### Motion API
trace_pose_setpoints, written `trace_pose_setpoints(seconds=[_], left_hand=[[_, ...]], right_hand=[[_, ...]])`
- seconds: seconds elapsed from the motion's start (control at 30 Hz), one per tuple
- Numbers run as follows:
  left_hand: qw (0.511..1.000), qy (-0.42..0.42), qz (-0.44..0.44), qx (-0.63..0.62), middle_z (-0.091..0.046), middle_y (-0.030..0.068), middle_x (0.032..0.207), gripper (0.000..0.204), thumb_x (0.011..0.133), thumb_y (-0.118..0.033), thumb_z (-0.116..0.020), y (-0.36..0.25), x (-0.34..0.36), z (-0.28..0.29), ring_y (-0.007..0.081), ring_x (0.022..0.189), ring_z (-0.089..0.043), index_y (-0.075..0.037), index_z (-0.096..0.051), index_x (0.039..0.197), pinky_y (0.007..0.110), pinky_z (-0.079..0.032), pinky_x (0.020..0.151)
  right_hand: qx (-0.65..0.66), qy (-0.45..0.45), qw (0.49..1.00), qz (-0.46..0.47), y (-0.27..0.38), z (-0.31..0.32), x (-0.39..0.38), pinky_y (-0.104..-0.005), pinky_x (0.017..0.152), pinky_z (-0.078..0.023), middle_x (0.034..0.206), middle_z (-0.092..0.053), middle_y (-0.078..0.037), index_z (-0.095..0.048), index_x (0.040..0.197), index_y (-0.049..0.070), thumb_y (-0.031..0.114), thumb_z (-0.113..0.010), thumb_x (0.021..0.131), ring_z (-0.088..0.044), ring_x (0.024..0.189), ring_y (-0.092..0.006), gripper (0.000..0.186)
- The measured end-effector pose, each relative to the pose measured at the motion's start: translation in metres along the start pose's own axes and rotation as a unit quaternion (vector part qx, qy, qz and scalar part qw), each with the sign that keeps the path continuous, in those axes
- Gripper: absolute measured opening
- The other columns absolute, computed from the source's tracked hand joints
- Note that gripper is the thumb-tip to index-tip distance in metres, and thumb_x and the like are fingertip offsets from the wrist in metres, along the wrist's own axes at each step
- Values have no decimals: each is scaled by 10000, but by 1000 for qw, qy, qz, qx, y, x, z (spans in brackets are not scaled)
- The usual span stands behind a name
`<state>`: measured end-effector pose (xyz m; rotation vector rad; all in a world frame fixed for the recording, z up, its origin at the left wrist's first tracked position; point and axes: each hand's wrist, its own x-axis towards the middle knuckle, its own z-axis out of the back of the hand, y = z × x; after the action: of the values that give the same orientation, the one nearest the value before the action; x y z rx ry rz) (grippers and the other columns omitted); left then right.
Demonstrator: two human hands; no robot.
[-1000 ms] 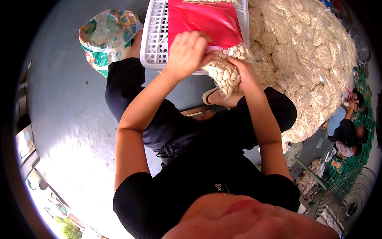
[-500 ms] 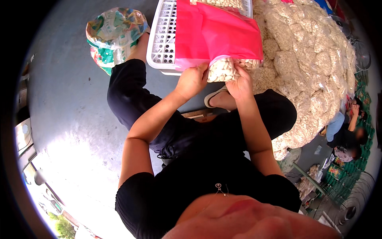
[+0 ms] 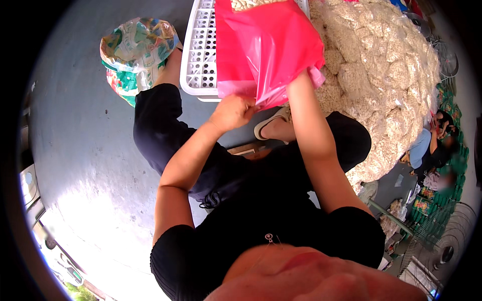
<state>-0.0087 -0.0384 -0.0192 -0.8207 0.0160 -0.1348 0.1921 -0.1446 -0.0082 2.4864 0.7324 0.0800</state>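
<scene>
A red plastic bag [image 3: 271, 47] lies over the white perforated crate [image 3: 189, 70] at the top middle. My left hand [image 3: 233, 113] is closed on the bag's near edge, pinching the pink plastic at its opening. My right forearm [image 3: 309, 110] runs into the bag's mouth. The right hand itself is hidden by the red plastic, so its fingers and anything in them cannot be seen. Pale, bean-like pieces [image 3: 251, 4] show beyond the bag's far side.
A big heap of clear bags full of pale pieces [image 3: 381, 75] rises on the right. An opened, colourful sack [image 3: 135, 50] stands on the grey floor [image 3: 85, 115] at left. Far right are other people [image 3: 432, 150], green packages [image 3: 459, 160] and a fan [image 3: 442, 251].
My right hand, with the clear packet of pale pieces between my hands, has gone inside the red bag. My left hand has moved slightly toward me, pulling the bag's edge.
</scene>
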Motion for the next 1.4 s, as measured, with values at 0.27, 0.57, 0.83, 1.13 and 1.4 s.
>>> trace_pose_setpoints(seconds=[0.27,0.57,0.83,1.13,1.4], left_hand=[[945,132,260,-147,-605,80,571,349,924,-279,-574,8,4,36,141,437,-580,6,-597,724,278,-491,476],[921,85,328,-193,-581,54,582,387,907,-363,-630,15,-11,23,133,456,-557,6,-624,791,281,-480,464],[886,9,314,341,-669,75,729,323,828,-411,-706,-87,3,24,243,631,-644,-89,-681,813,364,-520,542],[979,-175,-101,38,-628,20,948,249,755,-169,-746,-69,91,-103,240,928,-581,-173,-713,1002,362,-510,793],[973,41,-58,-220,-666,66,851,183,767,15,-683,-60,12,-38,279,861,-673,-75,-588,895,365,-527,763]], right_hand=[[-375,-152,914,30,-14,28,-122,-300,811,-473,1052,-599,-32,-550,1206,28,124,-725,830,-550,877,-132,425],[-678,-93,729,-21,87,90,-125,-307,589,-442,680,-613,-47,-671,901,-8,313,-711,854,-556,612,-156,327],[-701,-86,702,-95,87,113,-168,-286,624,-462,726,-651,-93,-686,970,-9,254,-702,865,-575,654,-127,283],[-660,-40,747,-76,87,127,-169,-250,620,-461,763,-688,-39,-707,947,-29,114,-692,846,-574,670,-84,176],[-635,-70,763,-103,92,125,-168,-248,602,-453,740,-679,-25,-701,901,-7,129,-717,832,-566,654,-73,154]])
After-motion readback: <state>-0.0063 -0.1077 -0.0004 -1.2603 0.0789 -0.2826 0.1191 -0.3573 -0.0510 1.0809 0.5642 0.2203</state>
